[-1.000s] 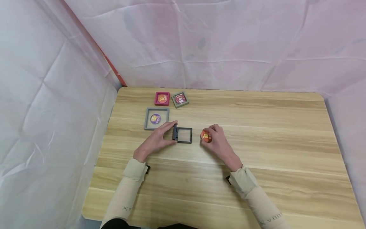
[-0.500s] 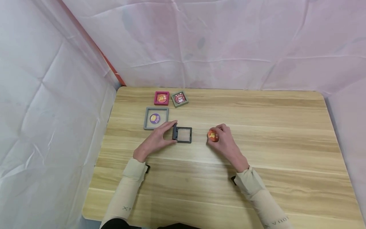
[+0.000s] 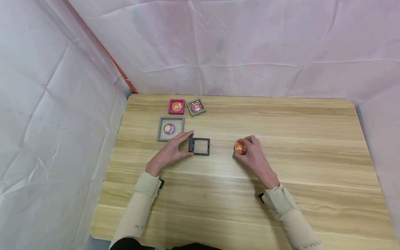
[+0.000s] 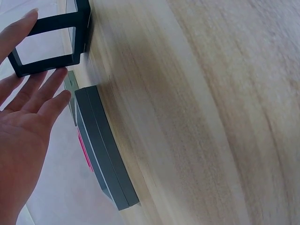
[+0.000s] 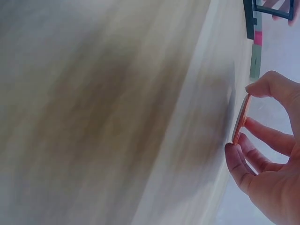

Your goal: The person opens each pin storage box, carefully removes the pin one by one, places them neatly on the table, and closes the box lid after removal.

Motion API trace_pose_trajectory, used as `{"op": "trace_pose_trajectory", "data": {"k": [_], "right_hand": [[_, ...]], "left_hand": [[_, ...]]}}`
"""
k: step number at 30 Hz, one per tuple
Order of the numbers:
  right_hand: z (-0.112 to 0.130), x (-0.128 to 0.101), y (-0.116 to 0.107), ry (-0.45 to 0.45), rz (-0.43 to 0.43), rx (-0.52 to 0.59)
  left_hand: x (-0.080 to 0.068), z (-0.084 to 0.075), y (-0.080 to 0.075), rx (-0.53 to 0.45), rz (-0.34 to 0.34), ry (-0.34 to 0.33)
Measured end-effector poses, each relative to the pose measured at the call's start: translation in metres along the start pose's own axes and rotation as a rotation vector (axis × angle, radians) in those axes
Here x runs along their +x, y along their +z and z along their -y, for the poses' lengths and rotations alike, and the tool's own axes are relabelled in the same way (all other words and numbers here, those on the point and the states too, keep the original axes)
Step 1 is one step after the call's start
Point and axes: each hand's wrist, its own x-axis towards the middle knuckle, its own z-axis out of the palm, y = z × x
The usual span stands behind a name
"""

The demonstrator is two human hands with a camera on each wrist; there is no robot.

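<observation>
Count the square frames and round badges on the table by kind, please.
Square frames: 4 (pink, green, grey, black at the left hand)
Round badges: 4 (three framed, one orange in the right hand)
Total: 8

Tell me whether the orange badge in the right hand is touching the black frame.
Apart. The head view shows bare table between the orange badge, pinched by the right hand, and the black frame at the left hand.
</observation>
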Motion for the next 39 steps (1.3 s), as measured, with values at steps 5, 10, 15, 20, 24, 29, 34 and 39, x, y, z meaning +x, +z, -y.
{"op": "trace_pose_trajectory", "data": {"k": [5, 10, 15, 20, 24, 29, 34, 39], "right_hand": [[-0.006, -0.003, -0.002, 0.027, 0.005, -0.012], [-0.01, -0.005, -0.004, 0.03, -0.005, -0.019], [-0.013, -0.008, -0.01, 0.045, -0.009, -0.018], [-0.018, -0.011, -0.015, 0.058, -0.021, -0.015], [-0.022, -0.012, -0.018, 0.063, -0.031, -0.027], [-0.027, -0.014, -0.02, 0.074, -0.041, -0.025], [-0.029, -0.015, -0.023, 0.079, -0.057, -0.031], [-0.03, -0.015, -0.025, 0.069, -0.074, -0.033]], "left_hand": [[0.0, 0.0, 0.0, 0.002, -0.002, -0.011], [0.0, -0.001, 0.001, 0.001, -0.002, -0.019], [0.0, -0.001, 0.001, -0.004, -0.001, -0.022], [0.0, -0.001, 0.0, -0.01, 0.001, -0.028], [0.0, 0.0, 0.001, -0.007, -0.001, -0.027], [0.0, 0.0, 0.0, -0.001, 0.001, -0.025], [-0.001, 0.0, -0.001, -0.005, 0.004, -0.019], [-0.002, 0.0, -0.002, -0.002, 0.005, -0.029]]}}
